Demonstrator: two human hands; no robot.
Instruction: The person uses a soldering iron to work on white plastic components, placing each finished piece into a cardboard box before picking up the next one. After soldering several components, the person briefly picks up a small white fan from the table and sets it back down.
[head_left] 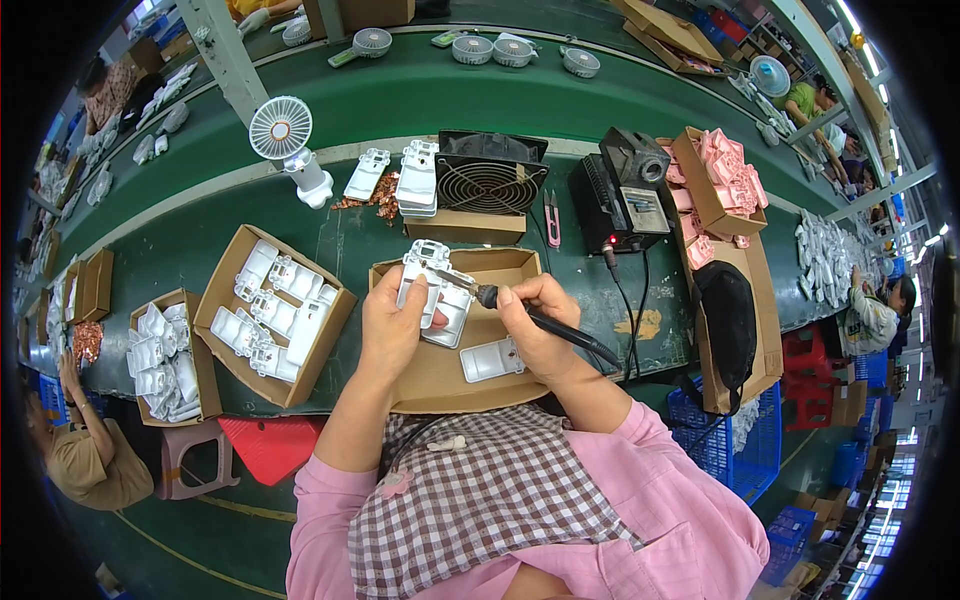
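My left hand is closed around a white plastic housing, holding it above a shallow cardboard box. In my right hand is a soldering iron, gripped by its black handle. Its tip reaches left to the housing; whether it touches cannot be made out. Below my hands, the cardboard box contains a white housing lying flat and another partly hidden under the held one. The black cord trails right from the iron.
A black soldering station and pink snips lie beyond my right hand. Straight ahead is a black fan. White housings fill a left box; pink parts fill a right box. A small white fan stands far left.
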